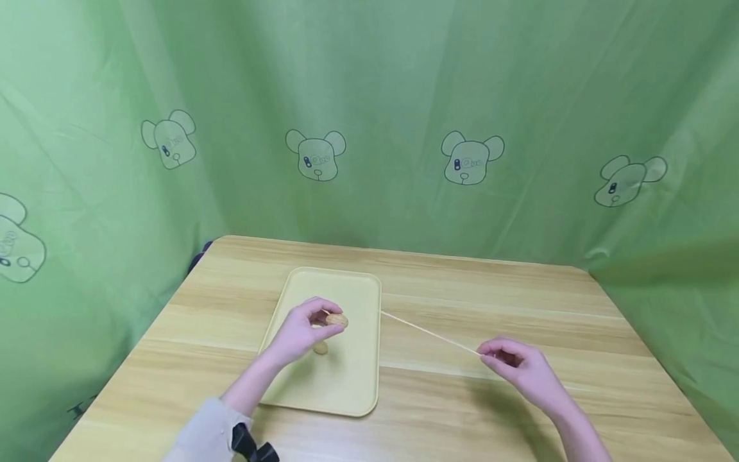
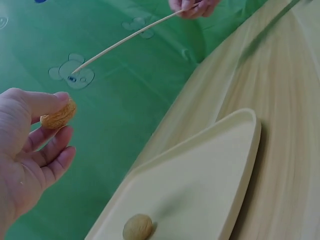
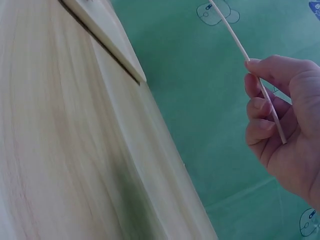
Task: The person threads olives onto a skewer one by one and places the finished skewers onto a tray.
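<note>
Walnut, wrinkled and brown, held up in the fingers of a person's left hand, over a tray. The largest thing in view is a green curtain, hanging beyond both hands and on either side of them, printed with outlined animal heads that have round ears. Below both hands spreads a wooden table with pale, streaky grain. On it, beneath the left hand and well to the left of the right hand, lies the tray, cream-coloured, with rounded corners and a low rim. A light sleeve covers the left forearm, and something black sits beside its cuff. The two hands are well apart. The left pinches the walnut, with the thumb on one side and fingertips on the other. The right pinches a long, thin, pale stick between thumb and forefinger; its near end runs past the other bent fingers towards the palm. From the right hand the stick slants away towards the left hand, and its far tip hangs in the air, apart from the walnut. Smallest of all, a second rounded nut rests on the tray, below the left hand.
</note>
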Tool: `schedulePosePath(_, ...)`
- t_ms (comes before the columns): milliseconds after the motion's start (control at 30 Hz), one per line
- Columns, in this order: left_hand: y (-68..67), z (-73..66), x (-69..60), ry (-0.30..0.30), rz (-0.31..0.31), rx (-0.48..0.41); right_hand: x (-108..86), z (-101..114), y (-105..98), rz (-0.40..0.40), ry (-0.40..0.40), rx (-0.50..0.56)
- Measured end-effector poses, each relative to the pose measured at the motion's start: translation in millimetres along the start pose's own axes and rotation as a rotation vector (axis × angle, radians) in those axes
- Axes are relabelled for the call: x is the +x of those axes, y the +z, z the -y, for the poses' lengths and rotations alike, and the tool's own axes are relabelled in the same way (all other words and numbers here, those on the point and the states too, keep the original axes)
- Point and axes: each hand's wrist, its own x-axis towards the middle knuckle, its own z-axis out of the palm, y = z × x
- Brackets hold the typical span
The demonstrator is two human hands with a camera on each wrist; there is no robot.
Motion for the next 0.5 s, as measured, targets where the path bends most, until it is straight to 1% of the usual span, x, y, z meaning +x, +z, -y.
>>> schedulePosePath(167, 6.2, -8.8, -0.2, -0.013, 0.007, -0.026, 0.5, 4.2, -0.1, 0.014, -0.069, 0.041)
schedulePosePath(333, 9.7, -10.4, -2.7, -0.012, 0.031, -0.077, 0.6, 3.7, 1.2, 0.034, -0.115, 0.085)
schedulePosePath(500, 10.7, -11.0, -3.6, 0.017, 0.049, -0.092, -1.2, 2.6, 1.6, 0.042, -0.134, 0.109)
